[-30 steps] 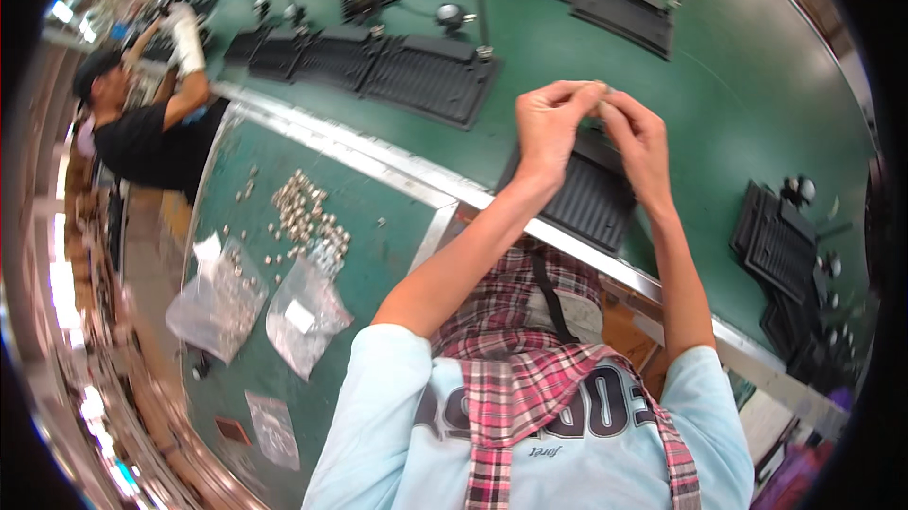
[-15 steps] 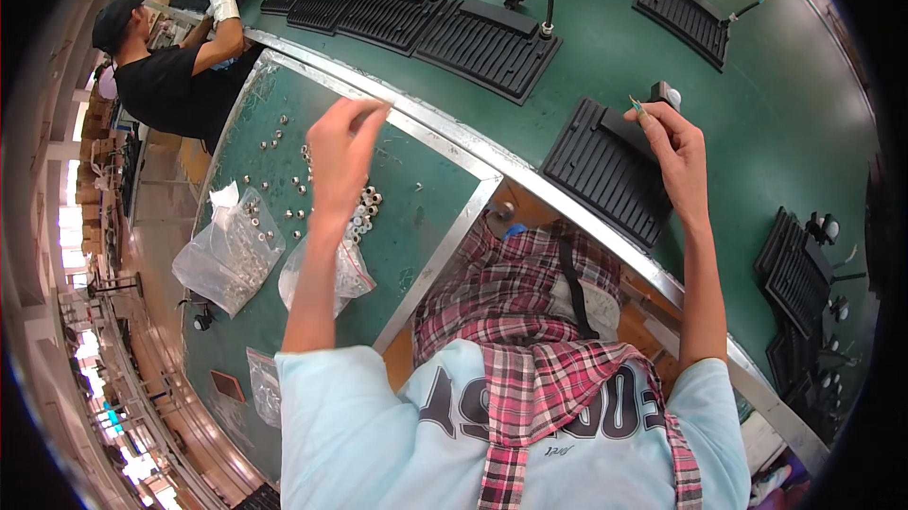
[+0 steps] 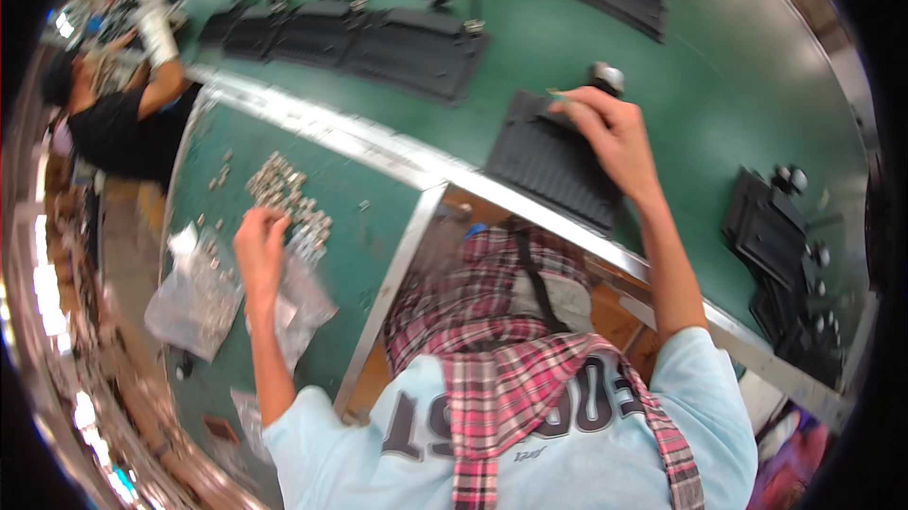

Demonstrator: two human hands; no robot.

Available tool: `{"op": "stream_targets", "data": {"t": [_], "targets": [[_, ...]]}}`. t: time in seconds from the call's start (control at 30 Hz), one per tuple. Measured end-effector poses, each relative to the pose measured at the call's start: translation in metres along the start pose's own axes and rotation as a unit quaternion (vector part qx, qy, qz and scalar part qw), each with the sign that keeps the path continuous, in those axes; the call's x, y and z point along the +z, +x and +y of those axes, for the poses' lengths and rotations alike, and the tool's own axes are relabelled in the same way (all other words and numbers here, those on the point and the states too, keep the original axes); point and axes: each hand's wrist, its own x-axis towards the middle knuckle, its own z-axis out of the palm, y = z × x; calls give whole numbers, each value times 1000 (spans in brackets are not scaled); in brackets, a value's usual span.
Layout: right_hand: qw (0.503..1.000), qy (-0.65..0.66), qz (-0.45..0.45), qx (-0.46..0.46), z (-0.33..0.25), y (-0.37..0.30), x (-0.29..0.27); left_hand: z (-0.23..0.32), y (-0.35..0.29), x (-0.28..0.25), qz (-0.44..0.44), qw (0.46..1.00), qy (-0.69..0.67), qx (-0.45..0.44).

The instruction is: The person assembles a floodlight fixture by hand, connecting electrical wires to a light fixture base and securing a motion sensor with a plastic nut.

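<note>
My left hand [image 3: 260,250] is over the smaller green table, fingers pinched beside a heap of small metal cable-gland fittings [image 3: 279,184]. Whether anything is between those fingertips I cannot make out. With fingertips pressed together, my right hand [image 3: 613,137] holds thin wire ends [image 3: 556,93], blurred and barely showing. Beneath that hand a black ribbed lamp housing [image 3: 549,165] lies on the larger green bench. At its far edge, just beyond my knuckles, sits a dark sensor head with a white dome [image 3: 610,80].
A clear plastic bag of fittings [image 3: 194,307] and another plastic bag [image 3: 301,307] lie by my left forearm. More ribbed housings [image 3: 411,47] line the far bench; others are stacked at right [image 3: 764,226]. A metal rail [image 3: 378,146] separates the surfaces. A co-worker [image 3: 123,122] works at far left.
My left hand has moved down and toward me, uncovering the heap of fittings. My right hand keeps its pinch above the housing. The whole view has shifted and blurred.
</note>
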Motion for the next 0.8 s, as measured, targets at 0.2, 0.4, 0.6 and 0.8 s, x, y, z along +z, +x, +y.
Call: {"op": "stream_targets", "data": {"t": [0.2, 0.4, 0.6, 0.8], "targets": [[997, 42, -46, 45, 0, -2, -6, 78, 31, 28, -10, 880, -465, -93], [996, 45, -58, 54, -2, -4, -12, 215, 40, 118, -245, 646, -716, -102], [995, 79, -58, -7, 0, -4, -9, 243, 40, 158, -302, 557, -768, -95], [997, 34, -67, -14, 4, -4, -10, 246, 40, 164, -327, 526, -779, -94]]}}
